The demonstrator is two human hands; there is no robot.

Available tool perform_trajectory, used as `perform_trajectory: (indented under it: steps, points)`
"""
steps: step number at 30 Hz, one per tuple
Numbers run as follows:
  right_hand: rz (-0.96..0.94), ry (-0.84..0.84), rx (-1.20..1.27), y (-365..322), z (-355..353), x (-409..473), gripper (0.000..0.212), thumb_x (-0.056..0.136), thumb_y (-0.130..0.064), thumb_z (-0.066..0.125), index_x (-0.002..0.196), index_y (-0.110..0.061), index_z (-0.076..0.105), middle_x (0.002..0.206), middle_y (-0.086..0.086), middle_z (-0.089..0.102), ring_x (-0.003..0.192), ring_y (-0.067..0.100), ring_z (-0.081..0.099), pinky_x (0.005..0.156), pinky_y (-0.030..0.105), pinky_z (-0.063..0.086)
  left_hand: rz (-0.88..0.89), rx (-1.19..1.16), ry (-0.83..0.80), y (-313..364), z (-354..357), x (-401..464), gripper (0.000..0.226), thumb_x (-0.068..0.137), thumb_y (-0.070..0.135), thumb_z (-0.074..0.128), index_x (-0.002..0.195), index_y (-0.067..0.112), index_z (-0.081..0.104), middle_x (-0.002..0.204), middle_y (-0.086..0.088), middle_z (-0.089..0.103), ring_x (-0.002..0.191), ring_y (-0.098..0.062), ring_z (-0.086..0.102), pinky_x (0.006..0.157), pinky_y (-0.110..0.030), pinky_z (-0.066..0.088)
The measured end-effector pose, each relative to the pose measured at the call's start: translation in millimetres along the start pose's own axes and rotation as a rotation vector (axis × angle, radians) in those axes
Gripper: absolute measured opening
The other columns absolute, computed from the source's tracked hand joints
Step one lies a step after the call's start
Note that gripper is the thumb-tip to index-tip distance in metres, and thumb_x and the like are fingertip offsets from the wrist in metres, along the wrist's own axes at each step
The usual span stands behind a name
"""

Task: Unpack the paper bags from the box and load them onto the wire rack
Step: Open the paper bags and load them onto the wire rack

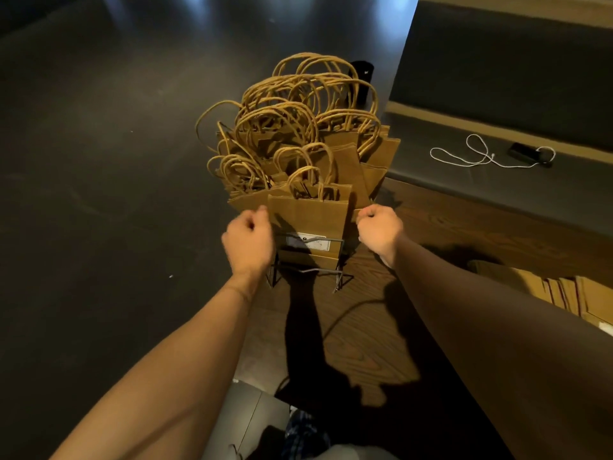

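Paper bags (308, 224) stand between left hand (247, 242), right hand (379, 229).

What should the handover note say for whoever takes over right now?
Left hand: fingers curled at the left edge of the paper bags; grip unclear.
Right hand: curled at their right edge; grip unclear.
Bags stand packed upright in the wire rack on the wooden floor, handles up.
Box sits at far right; flat brown sheets, likely more bags, show inside.
Done: rack largely loaded.
Left: probably square the front stack, then empty the box.
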State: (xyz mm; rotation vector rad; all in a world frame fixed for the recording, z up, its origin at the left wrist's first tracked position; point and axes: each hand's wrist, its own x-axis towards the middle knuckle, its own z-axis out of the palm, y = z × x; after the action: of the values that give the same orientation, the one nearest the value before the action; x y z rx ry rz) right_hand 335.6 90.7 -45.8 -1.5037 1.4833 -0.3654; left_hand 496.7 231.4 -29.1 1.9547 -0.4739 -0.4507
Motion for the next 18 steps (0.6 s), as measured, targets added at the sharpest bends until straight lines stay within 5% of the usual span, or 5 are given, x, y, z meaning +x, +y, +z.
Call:
perform_trajectory:
  steps: [3, 8, 12, 15, 18]
  points:
    - [0.006, 0.001, -0.019, 7.0, -10.8, -3.6, 0.016, 0.093, -0.016, 0.051, 0.09, -0.027, 0.062, 0.114, 0.013, 0.062, 0.107, 0.031, 0.062, 0.082, 0.033, 0.051, 0.084, -0.013, -0.197, 8.4, 20.6, -24.8, 0.042, 0.096, 0.021, 0.056, 0.057, 0.018, 0.043, 0.056, 0.003, 0.042, 0.06, -0.013, 0.041, 0.069, -0.035, 0.039]
    - [0.076, 0.042, 0.007, 32.0, -47.5, -6.8, 0.021, 0.094, -0.012, 0.051, 0.108, -0.012, 0.067, 0.1, 0.011, 0.065, 0.093, 0.027, 0.063, 0.065, 0.027, 0.048, 0.144, 0.016, -0.414, 25.2, 76.3, -59.9, 0.039, 0.097, 0.023, 0.059, 0.059, 0.016, 0.051, 0.056, 0.002, 0.049, 0.058, -0.01, 0.047, 0.066, -0.032, 0.041]
    - [0.139, 0.117, 0.021, 72.6, -95.6, -20.5, 0.022, 0.092, -0.008, 0.051, 0.109, -0.005, 0.065, 0.106, 0.013, 0.064, 0.093, 0.028, 0.059, 0.073, 0.03, 0.047, 0.092, 0.098, -0.572, 26.8, 131.3, -93.3, 0.034, 0.097, 0.03, 0.058, 0.071, 0.008, 0.063, 0.067, -0.006, 0.065, 0.065, -0.014, 0.06, 0.071, -0.039, 0.054]
    - [0.241, 0.183, 0.007, 115.1, -133.5, -33.9, 0.033, 0.093, -0.009, 0.048, 0.123, 0.001, 0.058, 0.119, 0.02, 0.06, 0.107, 0.035, 0.058, 0.078, 0.034, 0.045, 0.004, 0.203, -0.695, 23.6, 175.6, -126.4, 0.019, 0.095, 0.024, 0.059, 0.08, 0.017, 0.07, 0.08, 0.001, 0.071, 0.08, -0.015, 0.068, 0.078, -0.036, 0.059]
    - [0.352, 0.281, 0.057, 158.1, -162.2, -44.5, 0.031, 0.094, -0.015, 0.049, 0.122, -0.004, 0.056, 0.116, 0.016, 0.061, 0.1, 0.031, 0.059, 0.075, 0.033, 0.044, -0.137, 0.293, -0.82, 15.3, 210.6, -153.0, 0.013, 0.087, 0.027, 0.063, 0.078, 0.022, 0.071, 0.084, -0.002, 0.073, 0.088, -0.021, 0.071, 0.084, -0.037, 0.06]
